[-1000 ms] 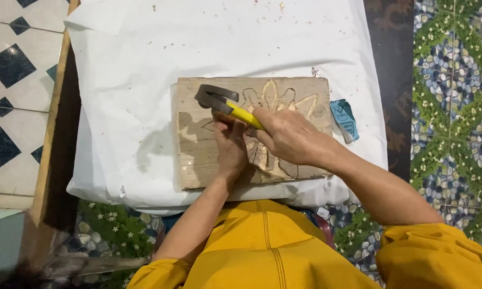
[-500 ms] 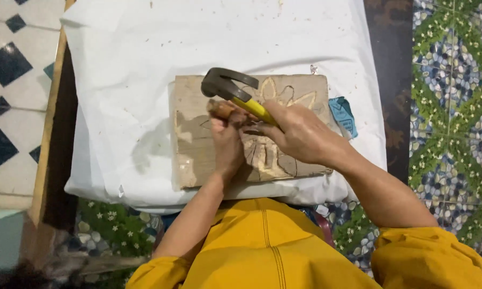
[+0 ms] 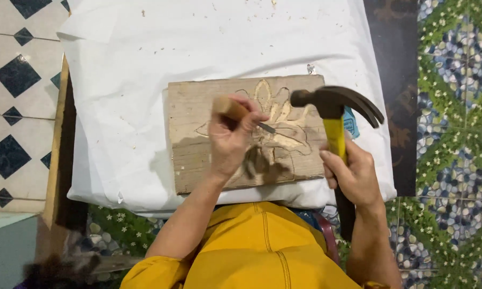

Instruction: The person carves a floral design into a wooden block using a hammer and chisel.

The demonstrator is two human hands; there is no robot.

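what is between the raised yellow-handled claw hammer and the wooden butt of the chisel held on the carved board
Nothing visible. The yellow-handled claw hammer, in the right hand, is raised right of the wooden-handled chisel gripped by the left hand. Between them is only the flower-carved wooden board beneath.

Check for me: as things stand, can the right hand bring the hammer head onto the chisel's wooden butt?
Probably yes. The right hand holds the hammer raised beside the chisel, whose butt sticks out bare above the left hand; nothing lies between them.
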